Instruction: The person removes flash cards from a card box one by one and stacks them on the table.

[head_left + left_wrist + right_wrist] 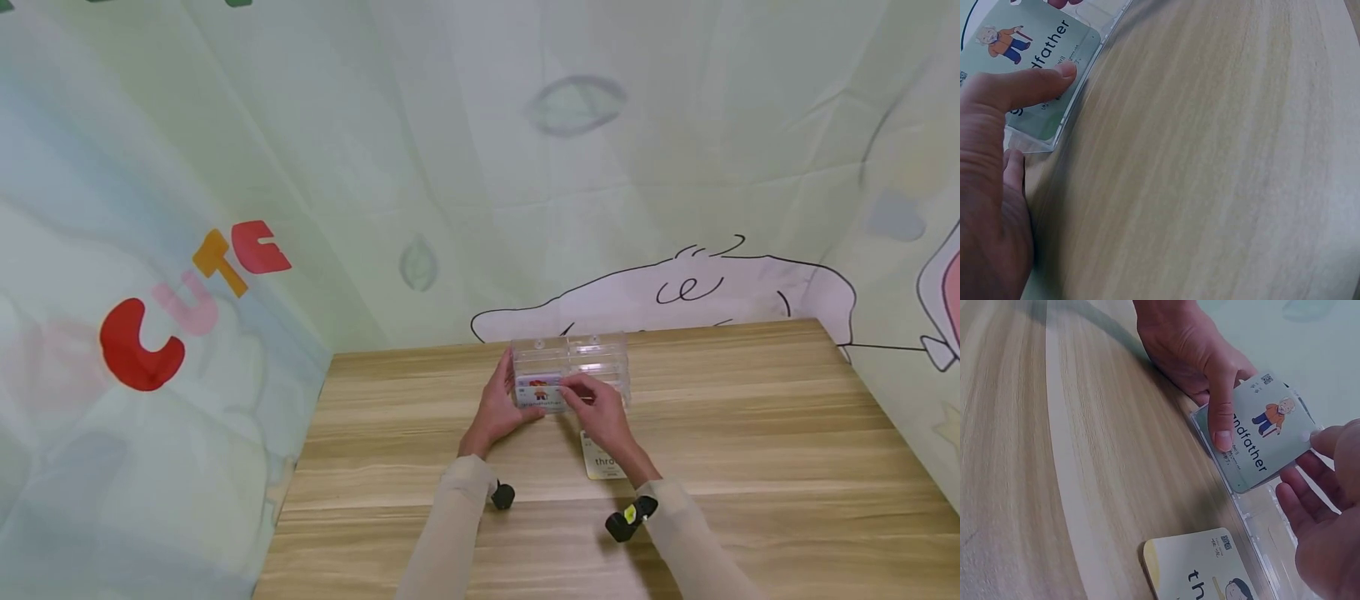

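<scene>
Well, the right hand [600,412] pinched the grandfather card [538,399] at the left part of the clear holder [600,350], whose left side the left hand [501,406] gripped. Another card [601,463] lay nearer on the surface [390,467].

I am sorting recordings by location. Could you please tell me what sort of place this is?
Probably a decorated indoor corner, perhaps for children's learning: a cartoon-printed backdrop with coloured "CUTE" letters borders a wood-grain table, and a "grandfather" flashcard is in view.
</scene>
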{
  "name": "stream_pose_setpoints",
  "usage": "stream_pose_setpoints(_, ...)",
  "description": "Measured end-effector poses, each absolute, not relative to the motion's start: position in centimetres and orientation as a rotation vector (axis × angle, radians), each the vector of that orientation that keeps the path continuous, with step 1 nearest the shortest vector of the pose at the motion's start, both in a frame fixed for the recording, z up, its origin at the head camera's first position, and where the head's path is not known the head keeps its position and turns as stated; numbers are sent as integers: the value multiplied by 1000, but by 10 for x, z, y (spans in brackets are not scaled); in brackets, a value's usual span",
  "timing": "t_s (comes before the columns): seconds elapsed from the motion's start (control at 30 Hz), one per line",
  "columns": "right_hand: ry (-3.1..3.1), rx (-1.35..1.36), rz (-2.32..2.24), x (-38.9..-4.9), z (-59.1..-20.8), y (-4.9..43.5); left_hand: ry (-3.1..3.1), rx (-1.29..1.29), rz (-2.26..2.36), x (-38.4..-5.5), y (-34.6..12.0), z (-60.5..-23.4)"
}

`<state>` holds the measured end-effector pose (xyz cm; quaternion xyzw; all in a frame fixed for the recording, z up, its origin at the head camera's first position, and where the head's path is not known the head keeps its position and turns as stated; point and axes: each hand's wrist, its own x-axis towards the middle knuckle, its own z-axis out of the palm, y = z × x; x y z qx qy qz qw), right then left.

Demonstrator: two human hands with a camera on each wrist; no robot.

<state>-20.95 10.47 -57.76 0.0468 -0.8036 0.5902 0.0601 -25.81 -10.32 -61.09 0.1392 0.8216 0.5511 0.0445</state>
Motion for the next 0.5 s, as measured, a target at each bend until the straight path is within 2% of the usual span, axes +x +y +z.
stream_pose_setpoints(0.5, -2396, 122, 1806, -210, -567, 108, 2521, 439, 1683, -258, -103, -610)
